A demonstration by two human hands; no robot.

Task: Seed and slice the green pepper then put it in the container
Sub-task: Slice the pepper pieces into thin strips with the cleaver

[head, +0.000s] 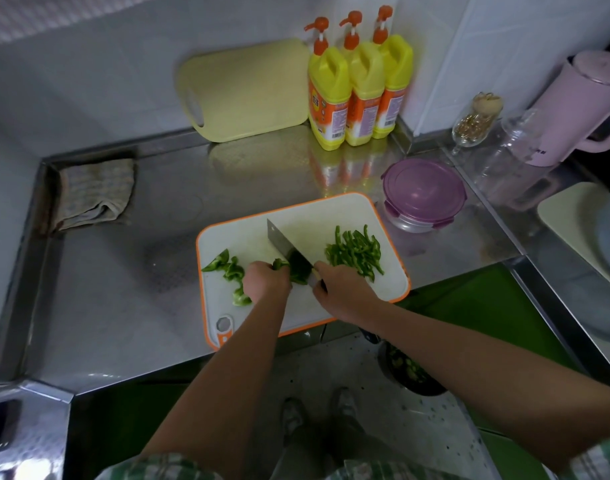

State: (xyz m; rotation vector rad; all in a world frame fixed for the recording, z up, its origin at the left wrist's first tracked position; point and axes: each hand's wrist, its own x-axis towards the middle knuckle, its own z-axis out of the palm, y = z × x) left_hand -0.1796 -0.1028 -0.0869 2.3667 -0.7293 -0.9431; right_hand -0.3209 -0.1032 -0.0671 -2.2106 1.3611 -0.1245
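A white cutting board (296, 216) with an orange rim lies on the steel counter. My left hand (265, 282) holds down a green pepper piece (298, 273) with curled fingers. My right hand (341, 287) grips the handle of a cleaver (286, 245), whose blade stands on that piece. A heap of thin pepper strips (357, 252) lies on the board's right side. Larger uncut pepper pieces (229, 270) lie on its left side. A round glass container with a purple lid (423, 194) stands closed beyond the board's far right corner.
Three yellow pump bottles (359, 91) and a yellow cutting board (248, 91) stand against the back wall. A folded cloth (95, 194) lies far left. A pink kettle (580, 109), glassware (473, 124) and a bin (414, 374) with green scraps on the floor are at the right.
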